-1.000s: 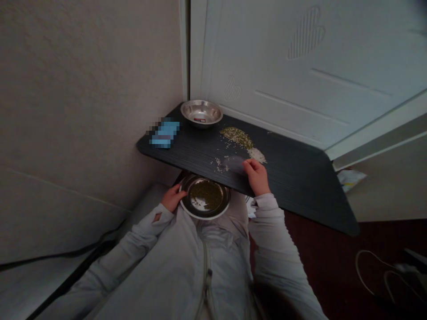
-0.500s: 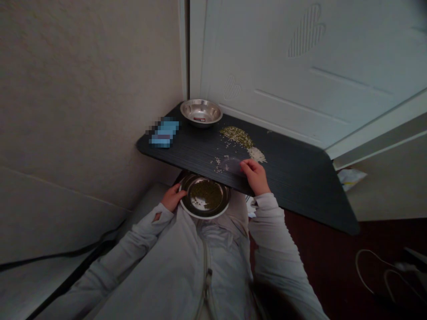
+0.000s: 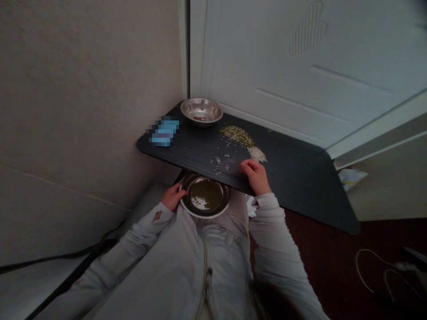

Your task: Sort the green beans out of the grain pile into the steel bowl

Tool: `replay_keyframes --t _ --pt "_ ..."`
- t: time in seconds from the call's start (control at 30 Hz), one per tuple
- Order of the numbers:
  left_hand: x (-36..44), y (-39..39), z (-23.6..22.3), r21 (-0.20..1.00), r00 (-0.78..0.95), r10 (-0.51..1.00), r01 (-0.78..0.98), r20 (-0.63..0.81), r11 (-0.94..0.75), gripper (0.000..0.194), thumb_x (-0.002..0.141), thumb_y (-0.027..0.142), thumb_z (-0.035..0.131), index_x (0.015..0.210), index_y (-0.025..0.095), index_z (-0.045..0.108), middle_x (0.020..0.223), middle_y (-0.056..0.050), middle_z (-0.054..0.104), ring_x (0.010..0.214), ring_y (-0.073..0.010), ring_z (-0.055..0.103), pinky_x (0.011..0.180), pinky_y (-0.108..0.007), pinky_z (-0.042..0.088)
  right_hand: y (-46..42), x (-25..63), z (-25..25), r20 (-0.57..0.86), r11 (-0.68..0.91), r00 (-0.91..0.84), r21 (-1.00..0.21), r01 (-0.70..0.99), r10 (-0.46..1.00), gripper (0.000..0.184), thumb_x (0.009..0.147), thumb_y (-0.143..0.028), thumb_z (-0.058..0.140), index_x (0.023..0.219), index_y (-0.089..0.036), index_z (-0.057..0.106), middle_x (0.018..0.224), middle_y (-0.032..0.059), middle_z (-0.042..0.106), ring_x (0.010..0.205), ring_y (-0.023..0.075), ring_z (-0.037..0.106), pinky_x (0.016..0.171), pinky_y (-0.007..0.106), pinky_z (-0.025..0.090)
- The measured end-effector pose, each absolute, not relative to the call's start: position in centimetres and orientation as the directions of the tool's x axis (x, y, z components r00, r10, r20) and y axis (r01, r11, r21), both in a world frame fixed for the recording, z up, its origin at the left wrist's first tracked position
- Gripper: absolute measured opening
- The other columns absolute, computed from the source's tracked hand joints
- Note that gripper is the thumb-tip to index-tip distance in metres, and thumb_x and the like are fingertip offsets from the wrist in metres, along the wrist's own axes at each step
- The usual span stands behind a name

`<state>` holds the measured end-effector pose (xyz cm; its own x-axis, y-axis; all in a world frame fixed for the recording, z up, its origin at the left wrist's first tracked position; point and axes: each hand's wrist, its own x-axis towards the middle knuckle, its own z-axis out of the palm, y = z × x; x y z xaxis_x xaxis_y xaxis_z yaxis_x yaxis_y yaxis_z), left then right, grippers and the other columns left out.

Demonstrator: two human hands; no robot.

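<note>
My left hand (image 3: pixel 172 197) grips the left rim of a metal bowl (image 3: pixel 218 213), thumb over the edge. Dark green beans (image 3: pixel 207 193) lie on the bowl's bottom; the bowl sits at my lap, just below the table edge. Over the table, my right hand (image 3: pixel 256 174) pinches a thin see-through plastic piece (image 3: pixel 233 166), whose outline is faint. Scattered white grains (image 3: pixel 218 163) lie by and under the plastic. Beyond the hand are a small heap of white rice (image 3: pixel 257 154) and a strip of mixed green beans and white grains (image 3: pixel 237 135).
A second metal bowl (image 3: pixel 201 111) stands at the back left of the dark table (image 3: pixel 300 178). A blurred-out blue phone-like object (image 3: pixel 165 132) lies at the left end. Wall and white door (image 3: pixel 253 53) border the table. A white cable (image 3: pixel 358 266) lies on the floor at right.
My right hand and the plastic piece have shifted very slightly; the plastic's outline is fainter. My left hand and the bowl stay in place.
</note>
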<state>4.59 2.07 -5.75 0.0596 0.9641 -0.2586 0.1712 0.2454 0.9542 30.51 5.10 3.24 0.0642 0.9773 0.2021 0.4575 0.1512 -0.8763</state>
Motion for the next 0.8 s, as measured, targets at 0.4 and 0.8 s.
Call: replay_keyframes --t 0.4,0.8 --pt "4.69 2.04 -5.6 0.955 0.064 0.956 0.106 -0.285 0.277 0.035 0.055 0.027 0.052 0.086 0.013 0.056 0.071 0.001 0.063 0.069 -0.0174 0.056 0.067 -0.028 0.042 5.1 30.55 3.22 0.181 0.163 -0.001 -0.886 0.434 0.984 0.017 0.065 -0.032 0.045 0.059 -0.018 0.05 0.053 -0.0031 0.046 0.054 0.0095 0.042 0.054 0.022 0.032" --pt "4.77 1.93 -4.99 0.948 0.045 0.959 0.171 -0.28 0.268 0.032 0.055 0.028 0.051 0.083 0.014 0.057 0.07 0.001 0.062 0.07 -0.0175 0.055 0.066 -0.027 0.042 5.01 30.45 3.42 0.176 0.155 0.009 -0.891 0.427 0.984 0.016 0.065 -0.03 0.045 0.056 -0.018 0.049 0.051 -0.0038 0.045 0.052 0.0087 0.04 0.052 0.021 0.031"
